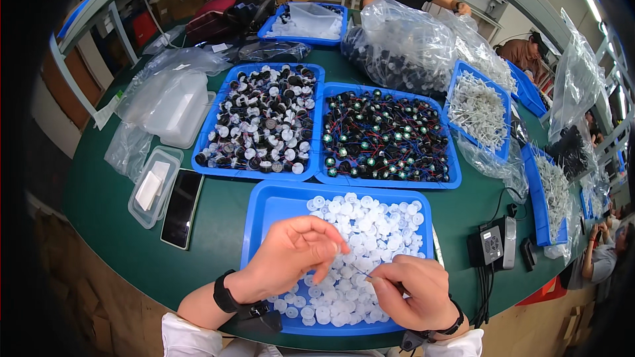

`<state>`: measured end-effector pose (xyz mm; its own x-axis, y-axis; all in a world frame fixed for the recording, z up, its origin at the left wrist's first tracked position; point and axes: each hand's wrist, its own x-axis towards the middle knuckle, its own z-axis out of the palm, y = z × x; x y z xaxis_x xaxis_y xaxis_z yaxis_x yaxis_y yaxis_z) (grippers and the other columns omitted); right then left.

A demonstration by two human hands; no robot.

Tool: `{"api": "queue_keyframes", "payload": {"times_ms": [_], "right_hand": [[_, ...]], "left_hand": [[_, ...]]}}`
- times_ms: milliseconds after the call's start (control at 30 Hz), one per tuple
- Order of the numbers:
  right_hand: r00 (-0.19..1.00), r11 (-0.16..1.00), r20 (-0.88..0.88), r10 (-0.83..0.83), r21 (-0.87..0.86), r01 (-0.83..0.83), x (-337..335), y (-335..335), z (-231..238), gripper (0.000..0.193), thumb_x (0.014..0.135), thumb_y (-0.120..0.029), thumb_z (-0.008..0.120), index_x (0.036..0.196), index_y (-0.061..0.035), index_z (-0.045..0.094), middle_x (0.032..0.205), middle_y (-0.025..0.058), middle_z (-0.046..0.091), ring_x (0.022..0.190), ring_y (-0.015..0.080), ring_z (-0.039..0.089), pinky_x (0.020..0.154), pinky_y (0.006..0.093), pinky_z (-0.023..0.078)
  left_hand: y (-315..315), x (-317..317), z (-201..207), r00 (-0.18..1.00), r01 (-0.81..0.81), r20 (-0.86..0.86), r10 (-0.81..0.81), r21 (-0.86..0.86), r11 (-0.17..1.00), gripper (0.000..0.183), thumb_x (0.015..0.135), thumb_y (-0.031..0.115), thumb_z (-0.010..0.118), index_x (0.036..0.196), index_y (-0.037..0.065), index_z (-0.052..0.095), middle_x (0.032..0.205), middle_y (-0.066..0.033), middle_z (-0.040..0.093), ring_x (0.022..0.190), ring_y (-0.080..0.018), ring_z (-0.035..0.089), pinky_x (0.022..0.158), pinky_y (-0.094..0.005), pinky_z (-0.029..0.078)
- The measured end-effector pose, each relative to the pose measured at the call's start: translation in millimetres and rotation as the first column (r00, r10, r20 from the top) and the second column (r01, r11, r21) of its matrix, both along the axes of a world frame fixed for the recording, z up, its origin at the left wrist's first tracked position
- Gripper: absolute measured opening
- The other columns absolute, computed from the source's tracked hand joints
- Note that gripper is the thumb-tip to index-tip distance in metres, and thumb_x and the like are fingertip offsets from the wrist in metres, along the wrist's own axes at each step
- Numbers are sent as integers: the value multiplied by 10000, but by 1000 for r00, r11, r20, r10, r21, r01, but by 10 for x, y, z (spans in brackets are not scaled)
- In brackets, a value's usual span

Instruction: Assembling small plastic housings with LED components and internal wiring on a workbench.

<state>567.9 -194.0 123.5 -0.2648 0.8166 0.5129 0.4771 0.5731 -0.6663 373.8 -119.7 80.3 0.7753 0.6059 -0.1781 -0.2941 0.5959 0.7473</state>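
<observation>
Both my hands are over the near blue tray point(264, 201), which holds many small translucent white plastic discs point(357, 221) with raised centres. My left hand point(294, 251) is above the tray's left half, its thumb and fingers bent toward each other. Whatever sits at those fingertips blends into the white discs behind, so I cannot make it out. To its right, my right hand point(415, 287) pinches a thin, dark, stick-like piece point(360, 270) between thumb and forefinger. That piece points up and left toward my left fingertips. Its other end is hidden in my grip.
Behind stand blue trays of black-and-white round parts point(264, 119) and of wired black parts point(383, 135). A phone point(182, 208) and a clear plastic box point(155, 188) lie left. Right are a black power adapter point(491, 248) and trays of white pieces point(477, 111). Other people sit beyond.
</observation>
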Motion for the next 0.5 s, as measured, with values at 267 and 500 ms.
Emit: {"api": "queue_keyframes", "payload": {"times_ms": [267,500], "right_hand": [[999,998,-10,-36,-49,36,-4,40,-62,126,697,42,614,809,15,562,529,36,475,394,124,431,362,250,323],[995,983,-96,7,-182,-24,8,-1,-11,85,696,18,618,762,3,567,517,25,486,376,103,428,360,241,331]], "left_hand": [[-71,37,83,978,-186,-28,205,317,930,241,826,-33,544,1063,-61,505,1033,-174,565,857,-186,586,689,-267,511],[-87,73,45,981,-187,119,155,336,923,229,796,18,616,987,-33,500,947,-232,569,704,-185,591,584,-268,512]]}}
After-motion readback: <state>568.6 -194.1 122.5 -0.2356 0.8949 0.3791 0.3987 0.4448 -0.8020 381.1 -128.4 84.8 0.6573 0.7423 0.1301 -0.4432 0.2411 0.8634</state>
